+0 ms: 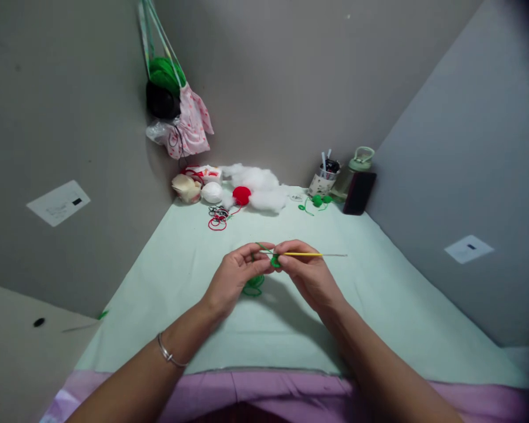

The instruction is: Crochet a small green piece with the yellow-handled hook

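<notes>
Over the middle of the table my two hands meet at a small green crochet piece (275,261). My left hand (242,267) pinches the piece from the left, with a strand of green yarn (263,247) running over its fingers. Between the thumb and fingers of my right hand (306,267) is a crochet hook (306,254) with a yellow handle; its grey shaft points out to the right and its other end reaches the green piece. Below my left hand lies loose green yarn (253,286) on the cloth, partly hidden by the hand.
A pale green cloth (180,329) covers the table. Along the back are white stuffing (258,179), a red ball (241,195), a white ball (212,192), tangled yarn (218,216), a pen cup (322,182), a green bottle (350,176) and a dark phone (360,192). Bags (189,123) hang at the left.
</notes>
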### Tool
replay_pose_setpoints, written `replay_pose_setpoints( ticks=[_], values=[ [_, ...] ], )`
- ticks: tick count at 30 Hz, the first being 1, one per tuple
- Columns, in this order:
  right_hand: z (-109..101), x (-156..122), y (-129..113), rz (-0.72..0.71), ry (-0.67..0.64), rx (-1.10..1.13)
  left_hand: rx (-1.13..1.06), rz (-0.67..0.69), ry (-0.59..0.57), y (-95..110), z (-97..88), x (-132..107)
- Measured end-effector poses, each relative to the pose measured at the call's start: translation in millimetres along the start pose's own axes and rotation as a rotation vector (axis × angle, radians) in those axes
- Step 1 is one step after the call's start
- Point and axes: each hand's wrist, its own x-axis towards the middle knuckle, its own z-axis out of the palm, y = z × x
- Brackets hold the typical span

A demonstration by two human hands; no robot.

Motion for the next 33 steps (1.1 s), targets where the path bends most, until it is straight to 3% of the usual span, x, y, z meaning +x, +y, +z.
replay_pose_setpoints(
  ticks=[6, 10, 17, 33],
  values=[
    [-4, 0, 4, 0.048, -0.073, -0.168, 0.23, 0.121, 0.11, -7, 0.8, -3],
    [-2, 3, 7, 0.069, -0.034, -0.212, 0.432, 0.182, 0.168, -11, -4.6, 0],
    [-3, 8, 24, 0.088, -0.045, -0.287, 0.557, 0.229, 0.228, -23, -20.3, 14],
    [-8, 14, 30, 0.069, -0.039, -0.304, 0.584, 0.038, 0.033, -28, -44.8, 29]
  ],
)
